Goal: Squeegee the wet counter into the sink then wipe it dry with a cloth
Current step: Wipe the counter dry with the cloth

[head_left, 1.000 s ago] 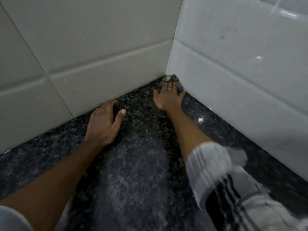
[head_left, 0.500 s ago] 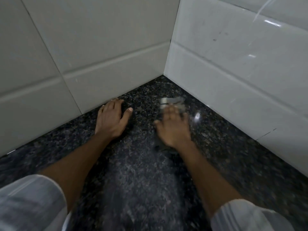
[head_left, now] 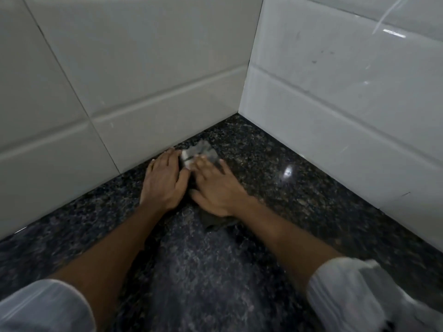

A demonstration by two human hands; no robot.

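A dark speckled granite counter (head_left: 299,188) is seen running into a corner of white wall tiles (head_left: 143,80). Nearest, two pale rolled sleeves (head_left: 345,291) are seen on bare forearms. Farther in, the left hand (head_left: 165,182) is laid flat on the stone with fingers straight and close together, just beside the right hand (head_left: 215,188). The right hand is pressed palm-down on a grey cloth (head_left: 200,152), fingers extended; the cloth is seen bunched beyond its fingertips and trailing dark under its wrist. A light glint is seen to its right.
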